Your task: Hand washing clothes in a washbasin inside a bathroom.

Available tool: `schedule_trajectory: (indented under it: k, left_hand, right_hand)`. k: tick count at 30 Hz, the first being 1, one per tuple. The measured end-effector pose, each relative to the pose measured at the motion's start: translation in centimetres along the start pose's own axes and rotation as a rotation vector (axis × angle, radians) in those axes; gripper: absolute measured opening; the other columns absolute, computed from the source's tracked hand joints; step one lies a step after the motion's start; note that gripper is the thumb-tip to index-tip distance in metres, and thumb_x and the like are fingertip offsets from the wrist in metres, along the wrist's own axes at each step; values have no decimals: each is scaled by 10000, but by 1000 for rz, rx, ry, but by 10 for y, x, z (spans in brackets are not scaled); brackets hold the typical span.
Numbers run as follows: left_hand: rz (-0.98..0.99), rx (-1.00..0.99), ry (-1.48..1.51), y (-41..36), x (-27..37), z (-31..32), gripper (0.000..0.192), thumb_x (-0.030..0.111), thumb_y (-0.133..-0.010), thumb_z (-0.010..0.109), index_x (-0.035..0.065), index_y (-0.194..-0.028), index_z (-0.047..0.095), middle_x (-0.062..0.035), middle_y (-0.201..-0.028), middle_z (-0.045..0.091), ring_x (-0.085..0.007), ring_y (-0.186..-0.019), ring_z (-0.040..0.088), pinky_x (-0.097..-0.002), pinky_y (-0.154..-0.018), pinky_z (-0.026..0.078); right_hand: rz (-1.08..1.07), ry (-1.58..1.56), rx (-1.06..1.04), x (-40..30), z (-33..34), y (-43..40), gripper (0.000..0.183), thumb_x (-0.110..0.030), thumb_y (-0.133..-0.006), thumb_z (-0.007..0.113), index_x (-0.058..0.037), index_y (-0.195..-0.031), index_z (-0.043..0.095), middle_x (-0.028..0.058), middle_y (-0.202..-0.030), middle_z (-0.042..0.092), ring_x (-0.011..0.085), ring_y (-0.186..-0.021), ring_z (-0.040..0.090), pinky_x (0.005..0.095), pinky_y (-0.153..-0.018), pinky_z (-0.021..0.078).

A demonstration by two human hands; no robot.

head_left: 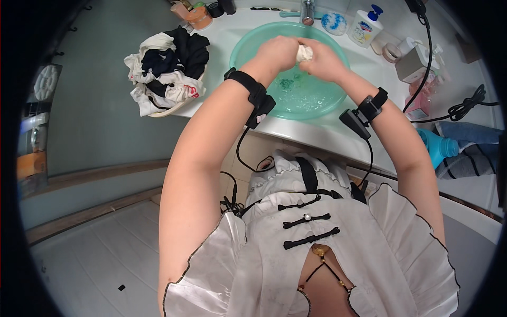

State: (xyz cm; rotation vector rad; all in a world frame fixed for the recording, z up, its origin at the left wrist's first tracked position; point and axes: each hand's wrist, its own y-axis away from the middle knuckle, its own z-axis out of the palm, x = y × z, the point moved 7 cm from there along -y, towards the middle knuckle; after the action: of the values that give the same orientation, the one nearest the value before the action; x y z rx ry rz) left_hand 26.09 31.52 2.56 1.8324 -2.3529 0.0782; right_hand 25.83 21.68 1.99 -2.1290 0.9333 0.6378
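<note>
My left hand [279,53] and my right hand [323,59] meet above a green plastic basin [237,51]. Both are closed around a bunched white cloth [304,53], most of which their fingers hide. Below them, water [301,97] with ripples and some bubbles lies in the basin. A dark strap with a small device [259,101] circles my left forearm. Another strapped device [362,115] is on my right forearm, and each has a black cable.
A basket [178,109] heaped with black and white clothes [170,67] stands left of the basin. Behind it are a faucet [307,12], a blue-and-white scrubbing ball [334,23] and a pump bottle [364,27]. A black cable [467,105] and a blue bottle [437,146] are at right.
</note>
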Motion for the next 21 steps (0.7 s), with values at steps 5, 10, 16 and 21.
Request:
schedule_trajectory:
  k: [5, 10, 16, 21]
  left_hand:
    - [23, 219, 213, 18, 9, -33, 613, 130, -700, 662, 129, -1261, 415, -155, -1071, 594, -335, -967, 576, -386, -781, 501]
    - [599, 671, -258, 63, 43, -68, 676, 48, -709, 602, 230, -1310, 354, -116, -1327, 380, -341, -1139, 454, -371, -861, 473]
    - [936, 576, -172, 67, 68, -74, 601, 80, -724, 579, 270, -1268, 409, -58, -1194, 495, -265, -958, 556, -354, -740, 510]
    - [796, 412, -289, 49, 69, -61, 336, 142, -716, 579, 170, -1045, 520, -70, -839, 576, -250, -723, 603, -353, -594, 505]
  right_hand:
    - [533, -514, -332, 8, -15, 6, 393, -201, -715, 639, -13, -1048, 549, 57, -857, 598, 124, -696, 597, 250, -568, 465]
    - [671, -1214, -440, 17, -16, 17, 350, -237, -779, 605, 2, -1026, 542, 42, -799, 585, 99, -655, 587, 157, -370, 382]
    - [593, -1296, -635, -22, -7, 33, 316, -140, -811, 574, 25, -1072, 508, 97, -855, 587, 111, -588, 554, 131, -317, 339]
    - [672, -1110, -674, -28, -9, 40, 271, -154, -783, 627, 1, -993, 554, 48, -799, 561, 67, -569, 487, 141, -351, 297]
